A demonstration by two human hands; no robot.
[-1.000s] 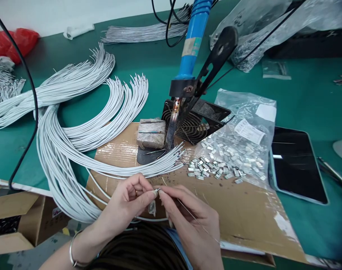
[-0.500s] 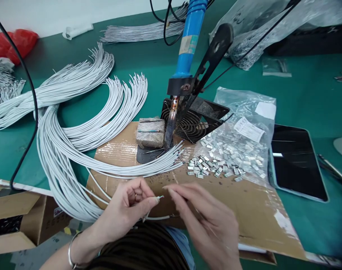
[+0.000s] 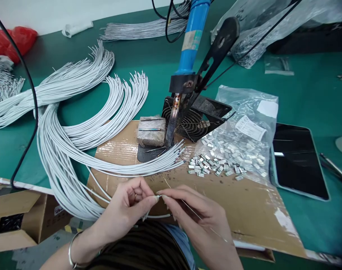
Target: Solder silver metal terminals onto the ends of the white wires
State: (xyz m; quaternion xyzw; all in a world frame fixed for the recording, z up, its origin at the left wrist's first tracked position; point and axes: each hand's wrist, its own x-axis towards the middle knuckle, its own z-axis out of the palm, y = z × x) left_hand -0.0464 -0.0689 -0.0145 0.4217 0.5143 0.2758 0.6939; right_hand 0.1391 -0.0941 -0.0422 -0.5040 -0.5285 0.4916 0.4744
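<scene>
My left hand (image 3: 134,204) is closed in a pinch on a white cable, with only its short bare tip (image 3: 159,195) poking out past the thumb. At that tip, the thumb and forefinger of my right hand (image 3: 196,217) come together and meet it. A thin silvery wire (image 3: 191,210), looking like solder wire, runs between the right hand's fingers and across the hand. Another stretch of white cable (image 3: 159,216) shows below both hands. Just beyond them lie the fanned ends of a white cable bundle (image 3: 148,168).
A blue-handled soldering iron (image 3: 190,45) stands tip down in a black holder, beside a block (image 3: 151,137) and a small fan (image 3: 193,120). Small metal pieces (image 3: 204,165) spill from a clear bag (image 3: 241,97) near a phone (image 3: 298,161). Cardboard (image 3: 244,213) covers the front.
My right hand has moved slightly left, and its fingertips now meet the cable tip. The thin wire across it shows more clearly. My left hand stays nearly still.
</scene>
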